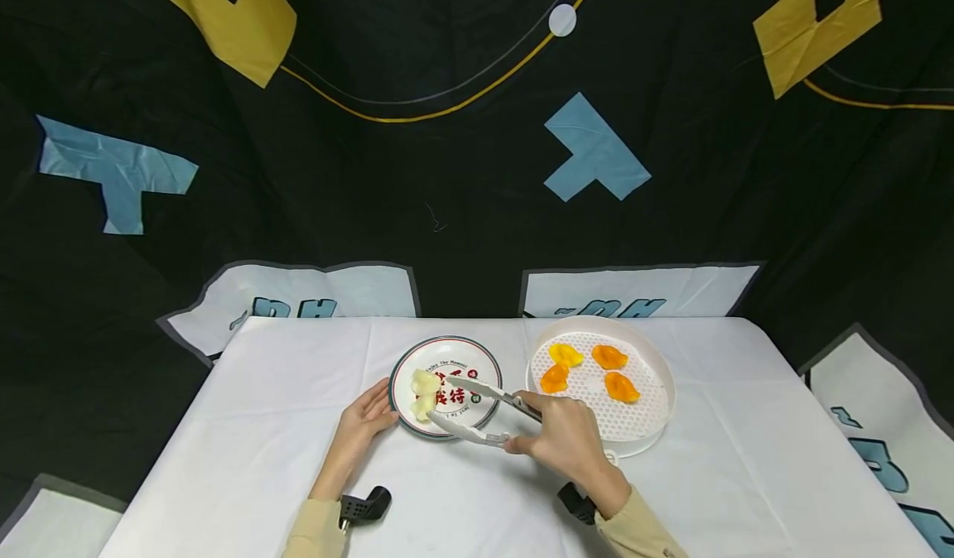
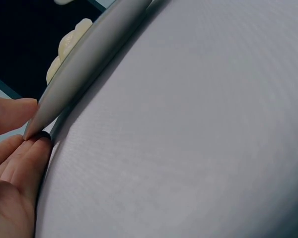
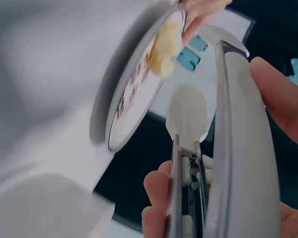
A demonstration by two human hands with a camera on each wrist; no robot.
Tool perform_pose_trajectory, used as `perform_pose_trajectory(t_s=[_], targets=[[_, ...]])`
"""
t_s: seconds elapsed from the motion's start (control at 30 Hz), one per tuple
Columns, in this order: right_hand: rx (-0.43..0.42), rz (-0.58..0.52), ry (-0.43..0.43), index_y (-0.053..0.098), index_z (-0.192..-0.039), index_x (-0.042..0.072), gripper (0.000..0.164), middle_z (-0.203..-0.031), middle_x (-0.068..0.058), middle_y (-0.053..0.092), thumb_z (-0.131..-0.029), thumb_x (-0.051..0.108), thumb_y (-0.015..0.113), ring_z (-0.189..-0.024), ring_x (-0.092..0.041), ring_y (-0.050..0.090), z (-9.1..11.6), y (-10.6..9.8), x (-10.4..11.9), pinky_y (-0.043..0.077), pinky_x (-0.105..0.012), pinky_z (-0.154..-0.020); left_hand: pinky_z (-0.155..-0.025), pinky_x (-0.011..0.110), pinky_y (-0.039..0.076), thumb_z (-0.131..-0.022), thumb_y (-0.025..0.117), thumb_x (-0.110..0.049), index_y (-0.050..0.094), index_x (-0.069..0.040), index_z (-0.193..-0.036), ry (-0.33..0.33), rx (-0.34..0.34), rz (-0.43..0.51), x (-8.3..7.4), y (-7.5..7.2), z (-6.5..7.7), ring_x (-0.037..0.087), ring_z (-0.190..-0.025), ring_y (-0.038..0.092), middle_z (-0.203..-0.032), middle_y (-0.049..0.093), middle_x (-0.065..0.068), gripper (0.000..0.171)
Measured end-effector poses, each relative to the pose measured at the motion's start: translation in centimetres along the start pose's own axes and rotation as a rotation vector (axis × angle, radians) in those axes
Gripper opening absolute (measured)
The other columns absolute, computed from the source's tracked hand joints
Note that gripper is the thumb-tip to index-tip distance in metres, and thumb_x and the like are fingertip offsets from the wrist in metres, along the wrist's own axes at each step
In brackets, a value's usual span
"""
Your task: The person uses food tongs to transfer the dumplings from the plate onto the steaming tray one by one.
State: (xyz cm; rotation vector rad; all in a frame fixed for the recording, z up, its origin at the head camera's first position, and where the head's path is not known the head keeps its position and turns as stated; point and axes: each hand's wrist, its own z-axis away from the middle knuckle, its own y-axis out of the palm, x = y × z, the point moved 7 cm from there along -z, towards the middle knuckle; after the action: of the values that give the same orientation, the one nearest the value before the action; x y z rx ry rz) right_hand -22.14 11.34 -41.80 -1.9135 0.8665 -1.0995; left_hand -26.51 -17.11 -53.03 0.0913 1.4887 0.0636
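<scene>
My left hand (image 1: 363, 421) pinches the left rim of a round white plate (image 1: 447, 348), thumb above and fingers beneath in the left wrist view. The plate has a dark green and red border and red characters. Two pale yellow, dumpling-like pieces (image 1: 426, 382) lie on its left side. In my right hand (image 1: 566, 434) are metal tongs (image 1: 469, 434) with whitish ends. Their arms are spread, with nothing between the tips. Over the plate, the tips reach close to the pale pieces; whether they touch cannot be told.
Right of the plate stands a round white tray (image 1: 656, 409) with a raised rim and patterned base. It holds several orange pieces (image 1: 622, 387) and a yellow piece (image 1: 566, 354). A white cloth (image 1: 246, 459) covers the table; a black backdrop (image 1: 373, 194) hangs behind.
</scene>
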Motion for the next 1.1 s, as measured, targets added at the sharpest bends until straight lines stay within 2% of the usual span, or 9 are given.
perform_pose_trajectory(t_s=[0.07,0.1,0.33,0.6,0.83,0.93,1.1], targets=[[-0.009,-0.010,-0.017,0.075,-0.105,0.014,0.058,-0.057,0.010,0.051,-0.055,0.040,0.086,-0.051,-0.007,0.036,0.0,0.6,0.7,0.029,-0.020,-0.041,-0.100,0.019,0.043,-0.087,0.056,0.011,0.028,0.011,-0.144,0.001,-0.002,-0.010,-0.1,-0.1,0.0,0.033,-0.135,0.034,-0.148,0.030,0.028,0.064],[-0.007,-0.019,-0.018,0.075,-0.105,0.014,0.058,-0.057,0.008,0.052,-0.055,0.040,0.086,-0.051,-0.007,0.036,0.1,0.9,1.0,0.028,-0.020,-0.041,-0.099,0.019,0.043,-0.087,0.056,0.010,0.028,0.011,-0.144,0.003,-0.003,-0.016,-0.2,-0.1,0.1,0.034,-0.135,0.034,-0.148,0.030,0.028,0.064],[-0.020,-0.002,-0.004,0.075,-0.108,0.013,0.060,-0.049,0.012,0.028,-0.055,0.039,0.085,-0.046,-0.006,0.029,0.1,2.6,2.0,0.023,-0.021,-0.036,-0.098,0.018,0.044,-0.087,0.056,0.011,0.028,0.010,-0.144,-0.001,0.004,-0.010,-0.1,-0.1,0.1,0.034,-0.134,0.034,-0.148,0.030,0.028,0.064],[-0.008,0.012,0.009,0.075,-0.106,0.011,0.059,-0.047,0.013,0.025,-0.057,0.041,0.085,-0.045,-0.005,0.024,-0.3,3.4,2.0,0.020,-0.021,-0.036,-0.099,0.016,0.042,-0.089,0.057,0.007,0.026,0.008,-0.146,-0.002,0.009,-0.035,-0.3,-0.1,0.2,0.032,-0.136,0.033,-0.149,0.029,0.027,0.064],[0.017,0.027,0.016,0.076,-0.102,0.012,0.051,-0.049,0.012,0.023,-0.060,0.040,0.083,-0.046,-0.006,0.025,-0.8,3.7,2.1,0.018,-0.022,-0.036,-0.099,0.017,0.043,-0.088,0.056,0.010,0.028,0.009,-0.145,-0.010,0.002,-0.016,-0.1,-0.1,0.0,0.032,-0.135,0.035,-0.148,0.030,0.027,0.064],[0.028,0.021,0.022,0.076,-0.103,0.011,0.051,-0.047,0.010,0.027,-0.061,0.039,0.083,-0.046,-0.007,0.027,-0.8,3.9,2.0,0.020,-0.022,-0.035,-0.098,0.018,0.044,-0.087,0.056,0.011,0.029,0.010,-0.144,-0.009,-0.003,-0.007,-0.1,-0.1,0.0,0.033,-0.134,0.035,-0.148,0.031,0.027,0.064],[0.010,0.009,0.011,0.076,-0.103,0.013,0.049,-0.051,0.007,0.051,-0.062,0.039,0.083,-0.049,-0.009,0.040,-0.6,3.9,1.8,0.029,-0.021,-0.038,-0.098,0.019,0.045,-0.086,0.056,0.012,0.029,0.011,-0.144,-0.006,-0.004,0.015,0.0,-0.1,0.0,0.035,-0.134,0.035,-0.147,0.031,0.028,0.064]])
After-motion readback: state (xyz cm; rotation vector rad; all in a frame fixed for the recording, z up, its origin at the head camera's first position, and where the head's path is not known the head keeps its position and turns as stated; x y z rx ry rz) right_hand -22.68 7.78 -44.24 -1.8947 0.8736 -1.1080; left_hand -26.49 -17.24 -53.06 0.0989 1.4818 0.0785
